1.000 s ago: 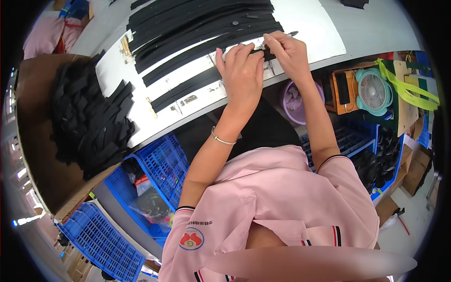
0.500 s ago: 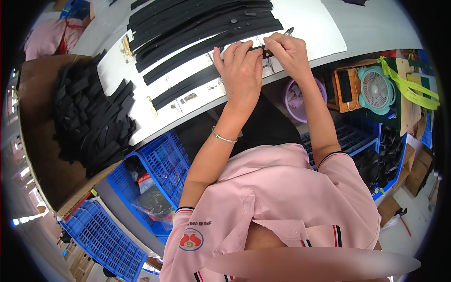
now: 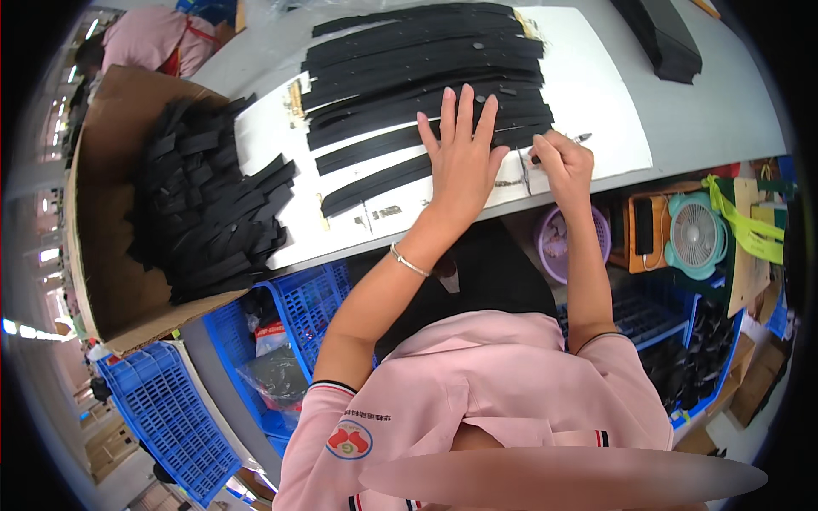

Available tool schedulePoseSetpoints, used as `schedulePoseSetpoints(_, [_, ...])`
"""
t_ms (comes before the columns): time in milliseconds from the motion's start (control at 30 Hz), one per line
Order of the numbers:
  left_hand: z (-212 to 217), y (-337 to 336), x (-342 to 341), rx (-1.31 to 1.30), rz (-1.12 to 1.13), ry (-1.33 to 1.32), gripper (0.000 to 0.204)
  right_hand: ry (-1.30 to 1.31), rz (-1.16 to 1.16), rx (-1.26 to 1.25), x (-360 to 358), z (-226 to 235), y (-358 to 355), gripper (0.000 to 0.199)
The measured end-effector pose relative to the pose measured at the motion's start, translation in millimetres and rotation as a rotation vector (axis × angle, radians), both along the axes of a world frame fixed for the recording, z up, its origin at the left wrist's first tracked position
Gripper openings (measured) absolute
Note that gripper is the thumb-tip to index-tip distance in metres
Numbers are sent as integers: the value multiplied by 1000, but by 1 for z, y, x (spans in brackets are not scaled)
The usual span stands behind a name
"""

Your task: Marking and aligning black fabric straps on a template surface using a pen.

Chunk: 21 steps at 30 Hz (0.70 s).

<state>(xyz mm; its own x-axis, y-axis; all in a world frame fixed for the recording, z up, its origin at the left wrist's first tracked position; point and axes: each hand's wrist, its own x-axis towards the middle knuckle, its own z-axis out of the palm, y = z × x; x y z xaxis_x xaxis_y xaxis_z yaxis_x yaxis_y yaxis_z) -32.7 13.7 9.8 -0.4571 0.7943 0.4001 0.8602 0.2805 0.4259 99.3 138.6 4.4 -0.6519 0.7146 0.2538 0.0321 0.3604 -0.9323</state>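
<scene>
Working at a grey table (image 3: pixel 699 115), over a white board (image 3: pixel 601 94) covered in rows of black strips (image 3: pixel 417 55). To the left, open toward the work, a brown carton (image 3: pixel 111 255) holding a loose heap (image 3: pixel 204 204) of similar black pieces, tumbled over one another and spilling onto the board's near left end. Below that, a left crate (image 3: pixel 175 417) in blue lattice, with contents too hard to tell. Under the table, a middle crate (image 3: pixel 223 336), also blue, with clear bags (image 3: pixel 277 375) inside; at the far right, a right crate (image 3: pixel 734 358) packed with more black pieces (image 3: pixel 707 341). Near the right forearm, a purple basket (image 3: pixel 545 247) with pale scraps (image 3: pixel 555 234) in the bottom.

By the look of it, busy with settling and lining up the front strip (image 3: pixel 375 189), which lies along the board's near edge. Spread wide, palm down, with the left hand (image 3: pixel 464 166), apparently resting on the nearer rows. Closed tight with the right hand (image 3: pixel 567 166) around a slim pen (image 3: pixel 583 137), just beside the strips' right ends. Probably calls next for a steady, flat left palm and careful placing of the right fingertips.
</scene>
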Motion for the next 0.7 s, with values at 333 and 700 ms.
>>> schedulePoseSetpoints(333, [-20, 87, -120, -71, -60, 133, 56, 20, -67, -23, 0, -3, 0, 19])
schedulePoseSetpoints(700, [-18, 59, -121, 31, 61, 83, 64, -16, -112, -95, 0, -10, 4, 24])
